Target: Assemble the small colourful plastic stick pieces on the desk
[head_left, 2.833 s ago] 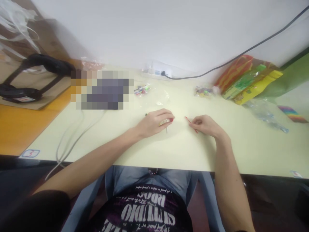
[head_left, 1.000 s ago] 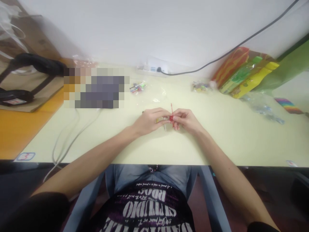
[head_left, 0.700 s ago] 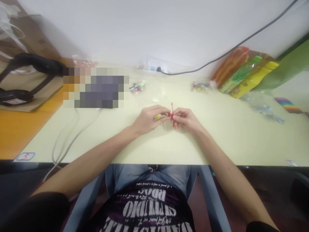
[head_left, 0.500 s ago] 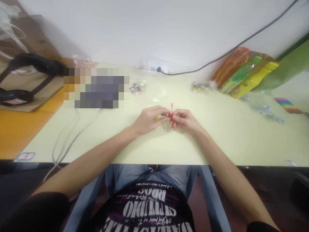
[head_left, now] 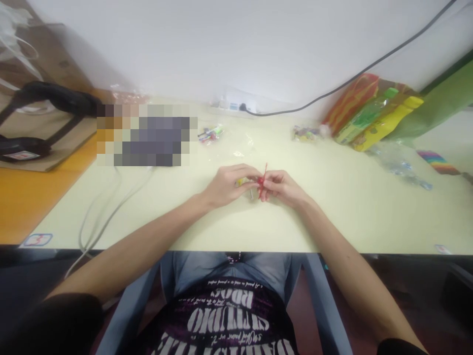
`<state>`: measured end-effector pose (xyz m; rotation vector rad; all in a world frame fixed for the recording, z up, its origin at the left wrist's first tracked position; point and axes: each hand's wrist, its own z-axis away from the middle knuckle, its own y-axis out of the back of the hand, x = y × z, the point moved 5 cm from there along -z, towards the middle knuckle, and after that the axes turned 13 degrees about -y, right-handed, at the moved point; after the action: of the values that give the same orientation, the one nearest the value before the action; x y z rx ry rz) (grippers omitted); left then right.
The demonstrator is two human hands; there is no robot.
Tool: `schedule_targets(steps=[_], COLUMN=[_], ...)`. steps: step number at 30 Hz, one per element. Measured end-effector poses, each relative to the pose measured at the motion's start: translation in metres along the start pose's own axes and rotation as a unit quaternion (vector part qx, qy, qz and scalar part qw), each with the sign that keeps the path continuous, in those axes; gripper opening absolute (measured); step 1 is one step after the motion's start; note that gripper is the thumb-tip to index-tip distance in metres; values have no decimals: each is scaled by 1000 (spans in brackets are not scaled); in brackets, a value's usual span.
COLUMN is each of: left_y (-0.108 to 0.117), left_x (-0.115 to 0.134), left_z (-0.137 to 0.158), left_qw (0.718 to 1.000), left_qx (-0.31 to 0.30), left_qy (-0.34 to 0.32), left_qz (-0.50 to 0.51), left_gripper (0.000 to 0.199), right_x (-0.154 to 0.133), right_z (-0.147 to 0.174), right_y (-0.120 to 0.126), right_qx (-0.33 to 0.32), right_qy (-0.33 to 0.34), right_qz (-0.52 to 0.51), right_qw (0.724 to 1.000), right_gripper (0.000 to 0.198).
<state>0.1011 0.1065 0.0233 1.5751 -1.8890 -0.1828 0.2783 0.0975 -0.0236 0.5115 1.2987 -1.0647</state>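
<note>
My left hand [head_left: 227, 186] and my right hand [head_left: 285, 188] meet over the middle of the table. Between their fingertips is a small red plastic piece [head_left: 261, 181] with thin arms sticking up and down, like a toy propeller. The right thumb and fingers pinch it from one side; the left fingertips close on its hub from the other. Inside the curl of the left hand shows a small yellow part [head_left: 241, 181], partly covered by the fingers. A short pale stick [head_left: 252, 193] hangs just below the left fingertips. How these parts join is too small to tell.
Small colourful bagged parts [head_left: 211, 133] lie at the back, with another such packet [head_left: 306, 133] to the right. A bottle [head_left: 377, 116], a yellow package [head_left: 388, 123] and crumpled clear plastic [head_left: 401, 165] are at the right. Cables [head_left: 107, 222] cross the left side near a headset-like black frame [head_left: 55, 96].
The red piece has tilted, its upper arm leaning a little right and its lower arm left. My right hand has turned slightly with it; the left hand stays nearly in place.
</note>
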Motion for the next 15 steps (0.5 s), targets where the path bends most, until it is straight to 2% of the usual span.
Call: schedule_targets(steps=[15], left_y=[-8], left_x=[3], left_z=[-1], left_qw=[994], left_qx=[32], left_qy=[73], left_qz=[79], left_gripper=[12], right_x=[3], right_z=[-3], right_y=[1], right_qx=[-26], right_qy=[17], right_qz=[1], right_qw=[1000], right_gripper=[38])
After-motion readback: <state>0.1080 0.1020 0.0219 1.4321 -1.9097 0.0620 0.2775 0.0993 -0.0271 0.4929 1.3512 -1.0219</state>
